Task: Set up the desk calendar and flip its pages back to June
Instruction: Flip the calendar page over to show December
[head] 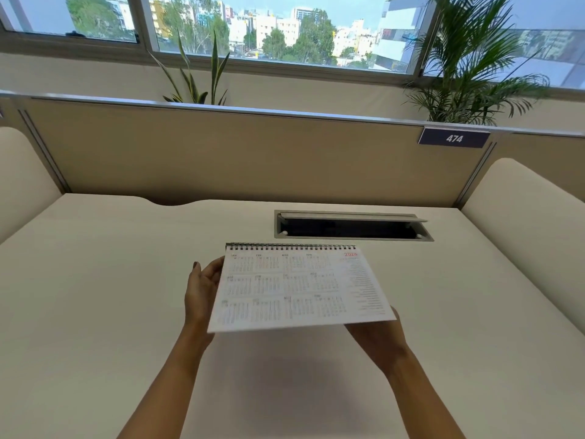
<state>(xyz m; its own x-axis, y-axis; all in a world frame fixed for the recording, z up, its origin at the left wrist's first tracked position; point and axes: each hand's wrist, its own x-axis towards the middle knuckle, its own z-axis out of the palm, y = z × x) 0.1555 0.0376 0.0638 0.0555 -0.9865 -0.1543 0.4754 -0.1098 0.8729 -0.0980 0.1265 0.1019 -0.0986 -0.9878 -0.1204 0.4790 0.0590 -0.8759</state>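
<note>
Single head view, looking forward and down over desk (95,296), close above; window (285,26) beyond.

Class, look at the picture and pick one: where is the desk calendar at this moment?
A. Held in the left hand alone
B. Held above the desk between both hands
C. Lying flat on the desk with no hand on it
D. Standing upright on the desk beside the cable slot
B: the calendar hangs above the desk, left hand at its left edge, right hand under its right corner.

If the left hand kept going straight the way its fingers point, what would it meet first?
Probably bare desk first, then the partition; the left hand points up and away beside the calendar. Depth is unclear.
</note>
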